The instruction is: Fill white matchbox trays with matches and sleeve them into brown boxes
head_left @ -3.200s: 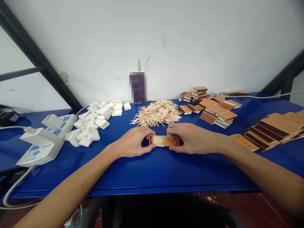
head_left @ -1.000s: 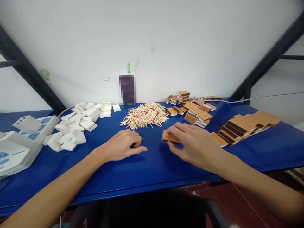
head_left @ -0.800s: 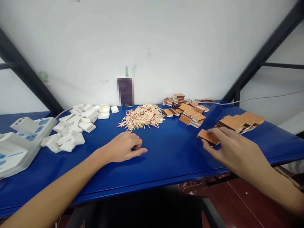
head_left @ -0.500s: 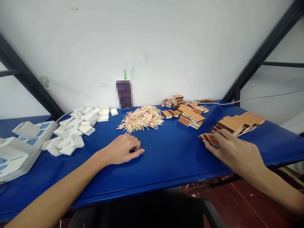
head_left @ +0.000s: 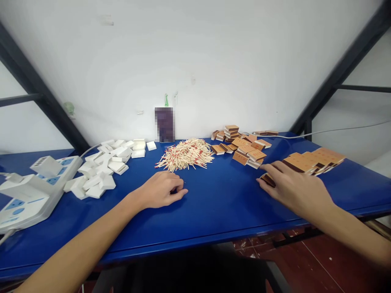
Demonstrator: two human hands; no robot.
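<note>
My right hand [head_left: 295, 189] is closed over a matchbox [head_left: 267, 179] at the near left end of a group of matchboxes. Thumb and fingers lie on either side of it, and my hand covers most of it. More orange-brown matchboxes [head_left: 317, 158] lie in a row just beyond that hand. On the blue table [head_left: 214, 207] rests my left hand [head_left: 161, 189], its fingers curled in and the thumb stretched forward. Its palm side is hidden, so I cannot see whether anything is inside. Right behind it is a heap of red-tipped matches [head_left: 186, 154].
White matchbox trays [head_left: 104, 165] lie piled on the left, beside a white power strip [head_left: 58, 179] with plugs. Further matchboxes [head_left: 247, 150] are stacked at the back right. A pixelated dark panel [head_left: 165, 124] stands against the wall. A cable [head_left: 317, 132] runs along the right.
The view has shifted slightly. My right hand has moved a little over the near matchbox, and its fingers now reach further forward. My left hand keeps its curled pose.
</note>
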